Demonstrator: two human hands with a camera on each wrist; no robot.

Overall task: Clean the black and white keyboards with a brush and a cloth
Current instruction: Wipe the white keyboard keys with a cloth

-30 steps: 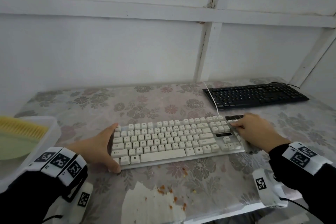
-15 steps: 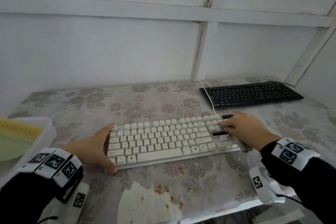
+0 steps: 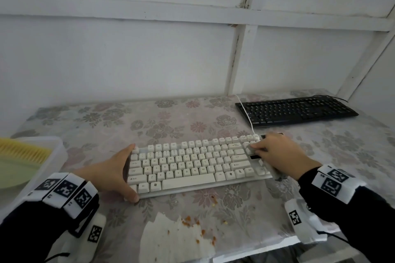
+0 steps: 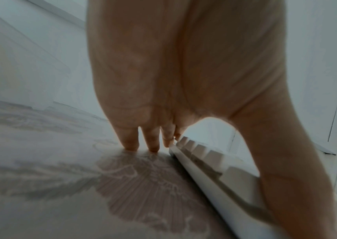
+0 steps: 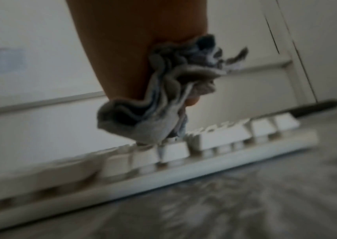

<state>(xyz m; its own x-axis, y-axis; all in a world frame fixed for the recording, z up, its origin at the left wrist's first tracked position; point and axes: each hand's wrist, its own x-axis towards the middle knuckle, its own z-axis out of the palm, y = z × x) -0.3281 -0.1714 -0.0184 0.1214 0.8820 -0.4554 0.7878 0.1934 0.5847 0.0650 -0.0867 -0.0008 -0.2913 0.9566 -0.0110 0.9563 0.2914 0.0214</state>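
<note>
The white keyboard [image 3: 188,166] lies across the middle of the flowered table. My left hand [image 3: 123,172] holds its left end, thumb round the front corner and fingers [image 4: 130,142] straight along the side edge [image 4: 214,174]. My right hand [image 3: 263,149] grips a bunched grey cloth [image 5: 163,97] and presses it on the keys [image 5: 204,155] at the right part of the board. The black keyboard [image 3: 295,111] sits at the back right, untouched. The yellow-bristled brush [image 3: 23,152] lies in a tray at the left.
A clear plastic tray [image 3: 57,149] at the left edge holds the brush and a green piece [image 3: 12,175]. A white tissue [image 3: 177,239] with orange crumbs lies near the front edge. The white cable [image 3: 245,113] runs back past the black keyboard. The wall stands close behind.
My right hand with the cloth has slid a little to the left across the keys. The left hand keeps its hold on the keyboard's left end.
</note>
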